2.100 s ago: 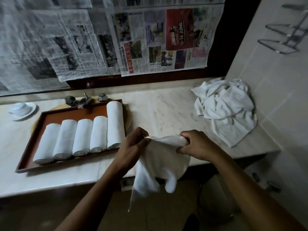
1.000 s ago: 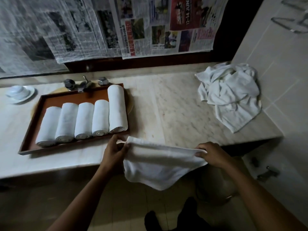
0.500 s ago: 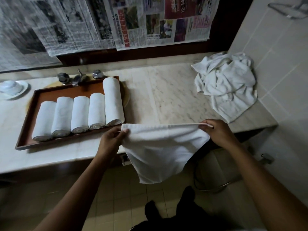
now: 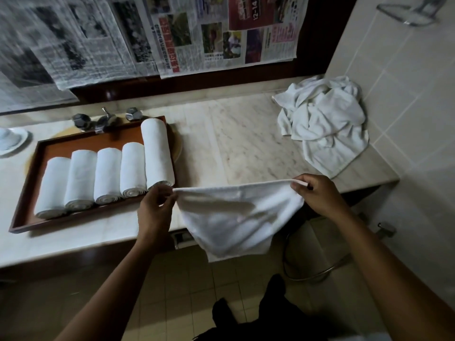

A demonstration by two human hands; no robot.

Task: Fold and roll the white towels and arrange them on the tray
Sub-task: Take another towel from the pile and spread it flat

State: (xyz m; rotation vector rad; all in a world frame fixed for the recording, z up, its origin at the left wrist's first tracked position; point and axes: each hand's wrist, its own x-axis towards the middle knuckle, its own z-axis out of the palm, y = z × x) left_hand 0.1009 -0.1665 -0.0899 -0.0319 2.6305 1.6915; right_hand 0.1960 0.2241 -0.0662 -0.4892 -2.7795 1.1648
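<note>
At the counter's (image 4: 234,148) front edge, the left hand (image 4: 155,207) and right hand (image 4: 317,195) each pinch a top corner of a white towel (image 4: 236,217), stretched taut and hanging unfolded over the edge — folding looks barely begun. Beyond, five rolled towels (image 4: 108,175) lie on the tray (image 4: 98,139). Farther right, a crumpled pile (image 4: 325,124) waits — plenty left. Taps (image 4: 103,121) crowd the tray's back rim.

Both hands stretch a white towel (image 4: 236,217) over the counter edge (image 4: 73,242), left hand (image 4: 154,210) and right hand (image 4: 317,195) pinching its top corners. Left of the towel, five rolled towels (image 4: 105,175) sit in the tray (image 4: 27,190) (rightmost is longest). A crumpled towel pile (image 4: 325,124) lies beyond it.
</note>
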